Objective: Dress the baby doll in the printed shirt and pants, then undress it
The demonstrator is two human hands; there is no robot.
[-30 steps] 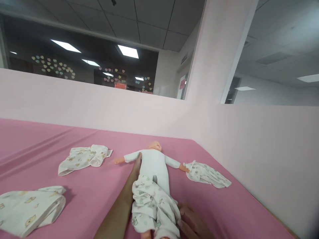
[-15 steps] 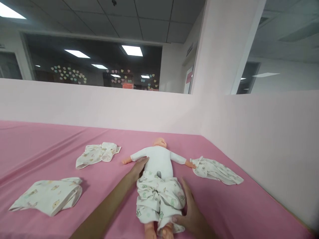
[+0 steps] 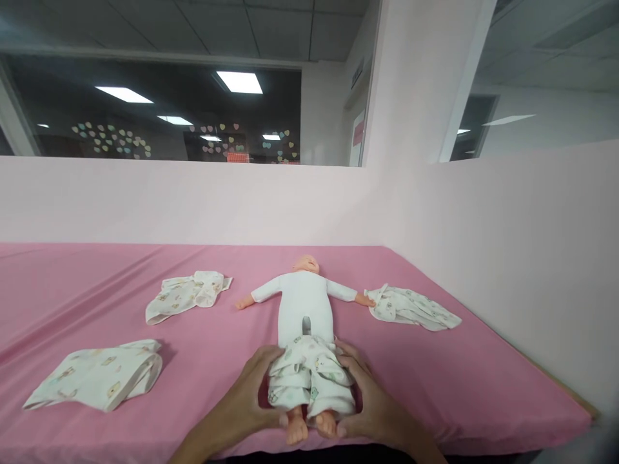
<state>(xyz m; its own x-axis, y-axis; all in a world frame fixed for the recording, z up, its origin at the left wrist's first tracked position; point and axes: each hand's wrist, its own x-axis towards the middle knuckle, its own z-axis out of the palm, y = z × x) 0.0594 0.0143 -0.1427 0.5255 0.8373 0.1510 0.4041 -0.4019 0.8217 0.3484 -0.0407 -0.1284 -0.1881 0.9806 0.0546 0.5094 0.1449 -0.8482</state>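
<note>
No legible text, label or number anywhere.

A: Both forearms run off the near edge. The doll's (image 3: 305, 303) legs are hidden inside the bunched patterned pants (image 3: 309, 381); only the feet show.

B: And the fingers?

A: The left hand's (image 3: 254, 393) fingertips (image 3: 273, 354) tuck behind the pants. The right hand's (image 3: 370, 403) palm side faces away. The prints on the garment at far right (image 3: 411, 309) are too small to read.
</note>
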